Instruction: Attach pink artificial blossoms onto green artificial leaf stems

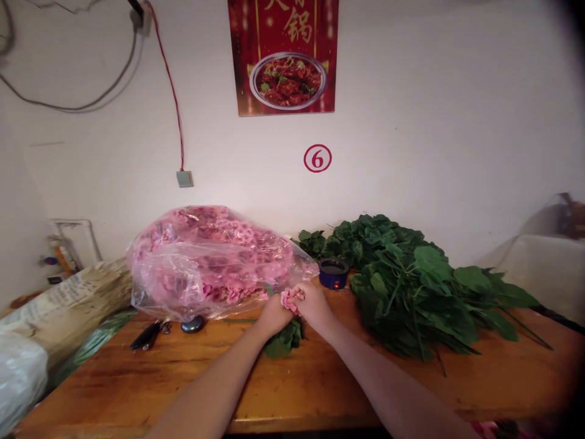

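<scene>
My left hand [275, 315] is closed around a green leafy stem [286, 341], whose leaves hang below it over the wooden table [274, 390]. Touching it from the right, my right hand [313, 305] has its fingers closed on a small pink flower [291, 300]. Behind my hands and to the left lies a clear plastic bag [210, 262] full of pink flowers. A large heap of green leaves [411, 286] covers the right part of the table.
A round dark blue pot [333, 274] with a red light stands between bag and leaves. Keys with a black fob [146, 336] and a dark oval object [192, 324] lie at the left. Sacks [86, 292] lean beside the table's left edge.
</scene>
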A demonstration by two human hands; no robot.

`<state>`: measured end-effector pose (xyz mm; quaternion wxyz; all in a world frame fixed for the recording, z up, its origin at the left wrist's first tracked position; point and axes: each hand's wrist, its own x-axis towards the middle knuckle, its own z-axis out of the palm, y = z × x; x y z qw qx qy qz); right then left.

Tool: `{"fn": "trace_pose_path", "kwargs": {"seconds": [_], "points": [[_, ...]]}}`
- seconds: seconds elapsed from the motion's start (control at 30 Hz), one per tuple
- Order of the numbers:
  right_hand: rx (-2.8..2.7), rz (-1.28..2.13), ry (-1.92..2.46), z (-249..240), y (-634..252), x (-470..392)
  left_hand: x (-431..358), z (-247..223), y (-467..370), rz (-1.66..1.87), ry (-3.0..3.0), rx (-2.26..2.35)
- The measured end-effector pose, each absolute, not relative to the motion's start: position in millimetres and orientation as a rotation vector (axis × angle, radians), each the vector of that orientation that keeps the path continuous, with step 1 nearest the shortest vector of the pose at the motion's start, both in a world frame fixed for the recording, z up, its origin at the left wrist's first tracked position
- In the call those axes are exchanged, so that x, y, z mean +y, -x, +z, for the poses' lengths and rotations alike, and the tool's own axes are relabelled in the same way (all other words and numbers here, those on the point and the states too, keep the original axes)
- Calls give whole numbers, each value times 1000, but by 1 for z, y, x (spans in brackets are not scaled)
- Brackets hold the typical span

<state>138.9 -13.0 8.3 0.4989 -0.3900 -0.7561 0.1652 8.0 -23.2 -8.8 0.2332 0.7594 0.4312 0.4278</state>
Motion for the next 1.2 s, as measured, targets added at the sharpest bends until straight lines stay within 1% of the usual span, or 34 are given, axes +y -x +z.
{"fn": "trace_pose_path", "kwargs": {"seconds": [0.2,0.37,0.47,0.6,0.77,0.87,1.07,1.2], "points": [[-1811,338,986,8,-141,-14,-24,-9,-7,1229,-2006,1111],[-1818,574,1008,2,-145,-7,-24,-5,-7,1295,-1962,1057],[-1825,618,960,2,-144,-6,-21,-6,-6,1290,-1956,1072],[-1895,520,918,8,-144,-11,-23,-5,-4,1220,-1995,1067],[-2089,332,798,15,-148,-18,-23,-4,-1,1279,-2005,982],[-2174,297,739,17,-153,-17,-20,-5,0,1292,-1929,1013],[-2316,203,599,20,-161,-9,-23,-1,-3,1190,-1903,979],[-2350,177,598,25,-163,-12,-25,-1,-4,1164,-1917,962]]}}
